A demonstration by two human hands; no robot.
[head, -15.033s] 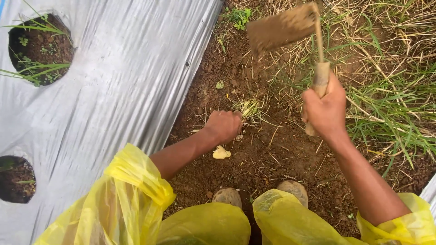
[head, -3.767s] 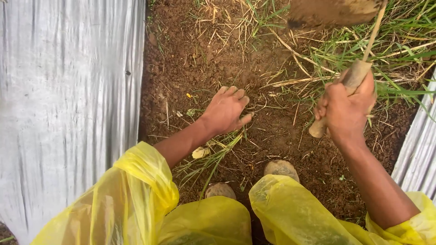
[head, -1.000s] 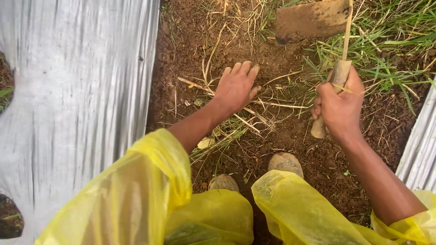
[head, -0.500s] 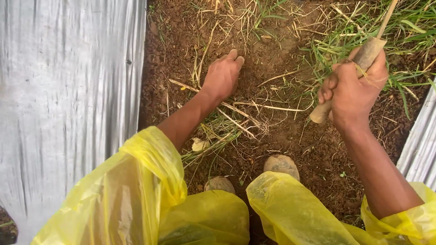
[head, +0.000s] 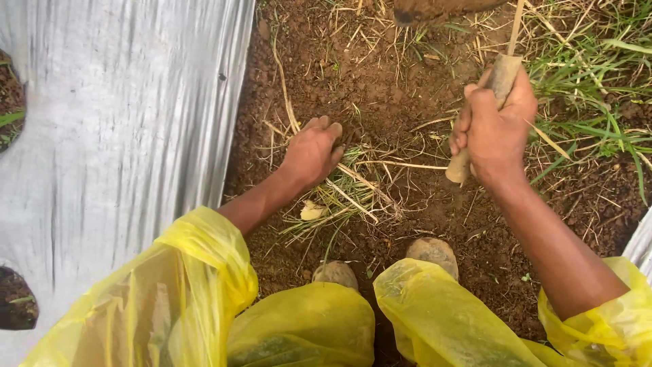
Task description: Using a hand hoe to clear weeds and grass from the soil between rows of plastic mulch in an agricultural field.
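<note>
Fingers of the right hand wrapped tight round the wooden handle of a hoe, thumb over the top; the handle's butt end pokes out below the fist. Hoe blade, caked with soil, sits at the top edge of view, beyond the handle, only partly in frame.

Left hand, left of the handle, palm down on the bare soil, fingers together and slightly curled, pressed onto a tuft of dry and green grass stalks. Whether it grips the stalks, cannot tell.

Small pale lump lies on the soil just below the left wrist. Two mud-covered boot toes below the handle, near the person's knees. Yellow plastic raincoat covers arms and legs. Silver mulch sheet lies far left of the handle, edge meeting the soil strip. Green grass grows just right of the handle.
</note>
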